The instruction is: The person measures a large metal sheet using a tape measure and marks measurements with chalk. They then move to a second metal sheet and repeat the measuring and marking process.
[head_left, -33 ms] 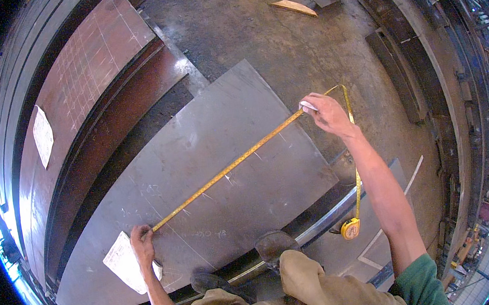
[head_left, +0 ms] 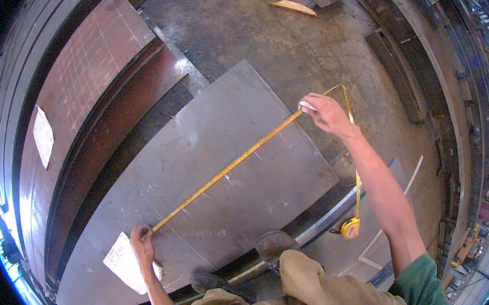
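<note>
A yellow tape measure blade (head_left: 227, 172) lies stretched slantwise across a grey steel plate (head_left: 261, 204). My left hand (head_left: 143, 244) is closed on the blade's near-left end, beside a white sheet of paper (head_left: 124, 263). At the plate's far right edge, my right hand (head_left: 328, 112) pinches the blade together with a small flat white piece (head_left: 308, 106), possibly chalk. Past that hand the blade bends over and drops to the yellow tape case (head_left: 351, 228), which hangs near my right leg. Short white marks and faint handwriting show on the plate near the blade.
On the left, a reddish-brown steel plate (head_left: 99, 49) with a white grid carries another paper (head_left: 43, 136). A wooden offcut (head_left: 294, 8) lies on the concrete floor. Dark steel sections (head_left: 396, 73) line the right. My shoes (head_left: 276, 245) stand by the plate's near edge.
</note>
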{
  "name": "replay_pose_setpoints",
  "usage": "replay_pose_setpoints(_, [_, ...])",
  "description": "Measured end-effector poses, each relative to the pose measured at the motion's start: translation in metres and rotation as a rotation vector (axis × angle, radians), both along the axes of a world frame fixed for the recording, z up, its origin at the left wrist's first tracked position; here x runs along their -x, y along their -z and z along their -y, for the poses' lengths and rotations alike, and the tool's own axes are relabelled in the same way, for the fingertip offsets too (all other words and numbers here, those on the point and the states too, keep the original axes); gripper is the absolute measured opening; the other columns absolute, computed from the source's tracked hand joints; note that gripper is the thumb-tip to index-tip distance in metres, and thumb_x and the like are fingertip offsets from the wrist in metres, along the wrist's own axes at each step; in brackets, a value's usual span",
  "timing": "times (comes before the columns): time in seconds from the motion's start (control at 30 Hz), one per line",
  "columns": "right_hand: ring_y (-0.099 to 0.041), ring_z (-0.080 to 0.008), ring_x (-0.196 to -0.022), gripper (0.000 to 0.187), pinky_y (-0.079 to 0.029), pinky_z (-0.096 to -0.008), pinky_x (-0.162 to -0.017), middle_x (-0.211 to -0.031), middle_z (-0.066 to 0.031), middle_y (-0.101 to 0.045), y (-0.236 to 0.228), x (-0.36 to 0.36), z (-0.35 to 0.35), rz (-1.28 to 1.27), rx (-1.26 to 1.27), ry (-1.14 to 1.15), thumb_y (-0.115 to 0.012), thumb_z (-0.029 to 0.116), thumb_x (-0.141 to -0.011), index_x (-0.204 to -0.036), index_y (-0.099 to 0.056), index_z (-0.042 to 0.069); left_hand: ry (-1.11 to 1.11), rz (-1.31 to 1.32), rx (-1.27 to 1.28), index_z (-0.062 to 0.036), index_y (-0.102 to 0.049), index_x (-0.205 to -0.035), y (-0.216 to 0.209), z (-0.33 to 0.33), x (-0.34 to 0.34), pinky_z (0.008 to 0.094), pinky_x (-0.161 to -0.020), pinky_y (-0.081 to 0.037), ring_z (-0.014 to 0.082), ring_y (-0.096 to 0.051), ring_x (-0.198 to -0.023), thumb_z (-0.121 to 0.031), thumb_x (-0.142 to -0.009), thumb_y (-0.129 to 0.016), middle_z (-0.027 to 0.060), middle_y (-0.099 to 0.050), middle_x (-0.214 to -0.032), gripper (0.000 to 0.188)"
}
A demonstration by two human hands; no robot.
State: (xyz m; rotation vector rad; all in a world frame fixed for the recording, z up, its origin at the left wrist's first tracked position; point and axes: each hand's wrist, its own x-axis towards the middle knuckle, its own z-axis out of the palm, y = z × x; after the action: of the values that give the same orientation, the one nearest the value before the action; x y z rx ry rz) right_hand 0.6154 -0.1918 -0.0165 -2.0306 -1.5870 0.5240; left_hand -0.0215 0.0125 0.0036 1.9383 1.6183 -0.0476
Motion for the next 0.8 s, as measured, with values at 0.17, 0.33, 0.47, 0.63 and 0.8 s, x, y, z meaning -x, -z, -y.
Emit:
replay_pose_setpoints(0.17, [-0.061, -0.0409, -0.092, 0.02, -0.05, -0.0478, -0.076, -0.096, -0.0164, -0.061, -0.002, 0.003, 0.001, 0.039, 0.002, 0.014, -0.06, 0.004, -0.087, -0.107, -0.06, 0.006, -0.043, -0.04, -0.069, -0.0002, -0.07, -0.097, 0.0, 0.008, -0.005, 0.0457, -0.104, -0.04, 0.0393, -0.057, -0.118, -0.008, -0.081, -0.069, 0.0187, -0.067, -0.108, 0.017])
replay_pose_setpoints(0.33, [-0.062, -0.0401, -0.091, 0.018, -0.052, -0.047, -0.074, -0.095, -0.0151, -0.062, 0.001, 0.005, 0.0, 0.07, 0.005, 0.032, -0.06, 0.005, -0.088, -0.106, -0.061, 0.008, 0.0, -0.012, -0.022, 0.0011, -0.07, -0.097, -0.002, 0.005, -0.008, 0.0438, -0.101, -0.042, 0.038, -0.058, -0.113, -0.006, -0.081, -0.069, 0.019, -0.066, -0.107, 0.018])
replay_pose_setpoints(0.47, [-0.063, -0.0404, -0.092, 0.02, -0.052, -0.0486, -0.073, -0.096, -0.0143, -0.062, 0.005, 0.007, -0.001, 0.07, -0.001, 0.051, -0.06, 0.004, -0.087, -0.106, -0.061, 0.009, 0.059, -0.066, -0.152, 0.0003, -0.07, -0.098, 0.004, 0.009, 0.0, 0.0432, -0.101, -0.043, 0.0381, -0.057, -0.114, -0.006, -0.081, -0.069, 0.0184, -0.066, -0.108, 0.018])
replay_pose_setpoints(0.63, [-0.064, -0.0402, -0.094, 0.024, -0.052, -0.0496, -0.072, -0.098, -0.0128, -0.062, 0.001, 0.007, 0.0, 0.067, 0.07, 0.049, -0.061, 0.003, -0.085, -0.107, -0.062, 0.012, 0.143, -0.104, -0.296, -0.0019, -0.07, -0.096, 0.002, 0.015, -0.009, 0.0453, -0.096, -0.044, 0.0376, -0.057, -0.104, -0.007, -0.08, -0.069, 0.0159, -0.065, -0.1, 0.017])
replay_pose_setpoints(0.8, [-0.063, -0.0398, -0.091, 0.024, -0.052, -0.0488, -0.071, -0.097, -0.0118, -0.062, 0.003, 0.004, 0.004, 0.071, 0.039, 0.034, -0.059, 0.004, -0.086, -0.108, -0.062, 0.014, 0.161, -0.066, -0.296, -0.0027, -0.069, -0.094, -0.003, 0.016, -0.02, 0.0463, -0.096, -0.042, 0.0376, -0.057, -0.099, -0.007, -0.079, -0.069, 0.0152, -0.064, -0.095, 0.015])
